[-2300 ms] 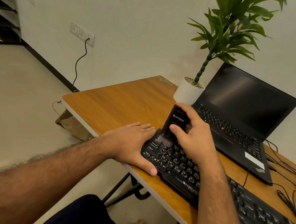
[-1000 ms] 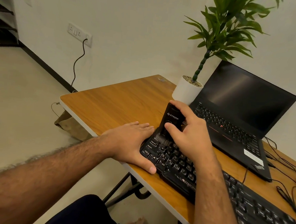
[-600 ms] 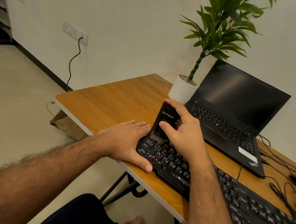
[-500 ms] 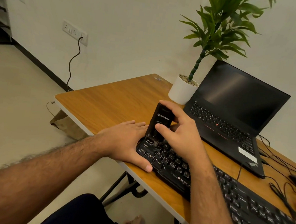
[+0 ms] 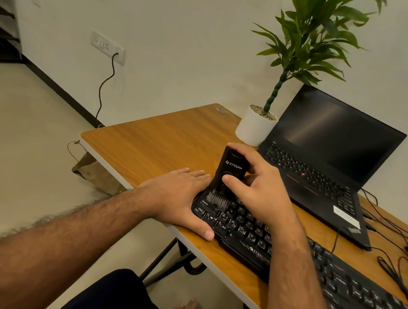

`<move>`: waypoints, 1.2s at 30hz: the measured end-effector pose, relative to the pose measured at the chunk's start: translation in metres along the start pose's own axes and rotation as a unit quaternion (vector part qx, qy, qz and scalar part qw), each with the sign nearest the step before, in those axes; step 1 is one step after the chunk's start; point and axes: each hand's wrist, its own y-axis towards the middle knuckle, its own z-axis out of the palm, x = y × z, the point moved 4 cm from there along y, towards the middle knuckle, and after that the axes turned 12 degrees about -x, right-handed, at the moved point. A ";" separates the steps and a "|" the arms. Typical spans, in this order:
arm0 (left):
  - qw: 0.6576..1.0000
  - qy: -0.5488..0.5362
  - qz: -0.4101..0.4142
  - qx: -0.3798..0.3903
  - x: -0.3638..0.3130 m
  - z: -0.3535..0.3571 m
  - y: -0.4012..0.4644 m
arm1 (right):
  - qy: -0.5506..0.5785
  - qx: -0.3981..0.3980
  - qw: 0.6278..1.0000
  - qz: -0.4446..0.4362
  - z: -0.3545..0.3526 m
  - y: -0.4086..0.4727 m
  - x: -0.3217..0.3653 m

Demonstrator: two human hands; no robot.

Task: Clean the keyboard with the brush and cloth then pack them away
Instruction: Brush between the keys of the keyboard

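A black keyboard (image 5: pixel 287 254) lies slantwise on a wooden table (image 5: pixel 165 142), running from the middle of the view down toward 4 o'clock, its near left corner close to the table's front edge. The right hand (image 5: pixel 256 191) holds a black brush (image 5: pixel 230 173) upright over the keyboard's far left corner: the forefinger is hooked over the top of the handle, the thumb presses on its front face, and the other fingers are curled behind it. The brush's grey bristles (image 5: pixel 218 200) point down and touch the keys at that corner, just at 9 o'clock from the right wrist. The left hand (image 5: pixel 178 200) lies flat on the table at 9 o'clock from the brush, fingers straight and together, their tips beside the keyboard's left end; its thumb is stretched along the keyboard's front edge and holds nothing. At 2 o'clock from the brush an open black laptop (image 5: pixel 330 163) stands with a dark screen, its base just beyond the keyboard. A white pot (image 5: pixel 254 129) with a green plant (image 5: pixel 310 41) stands at 12 o'clock from the brush, touching or nearly touching the laptop's left side. Thin black cables (image 5: pixel 392 249) trail over the table at 3 o'clock, by the laptop's right corner. On the wall at 10 o'clock a white socket plate (image 5: pixel 108 47) has a dark cord plugged in, hanging toward the floor. I cannot see a cloth.
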 end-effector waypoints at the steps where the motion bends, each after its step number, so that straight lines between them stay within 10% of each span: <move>1: 1.000 -0.002 0.001 -0.002 0.000 -0.001 0.000 | -0.004 -0.005 1.000 -0.007 0.002 0.000 0.002; 36: 0.999 -0.043 0.008 -0.024 0.001 -0.001 0.002 | 0.073 0.018 0.997 -0.003 0.011 -0.003 0.005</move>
